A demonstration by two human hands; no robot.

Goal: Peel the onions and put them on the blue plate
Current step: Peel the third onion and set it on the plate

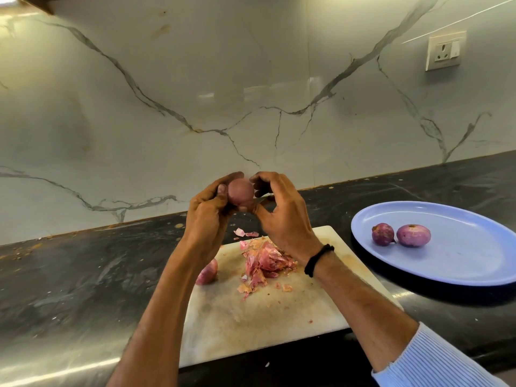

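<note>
Above the white cutting board (279,325) I hold a pinkish onion (240,194) between both hands. My left hand (208,216) grips it from the left, thumb on its side. My right hand (282,213) curls round its right side, fingers over the top and thumb underneath. Another onion (207,272) lies on the board's left edge, partly hidden behind my left forearm. Two peeled purple onions (383,233) (413,235) lie side by side on the blue plate (460,263) at the right.
A heap of pink onion skins (265,262) lies in the middle of the board, with loose flakes around it. The dark counter (83,275) runs along a marble wall with a socket (444,50) at the upper right.
</note>
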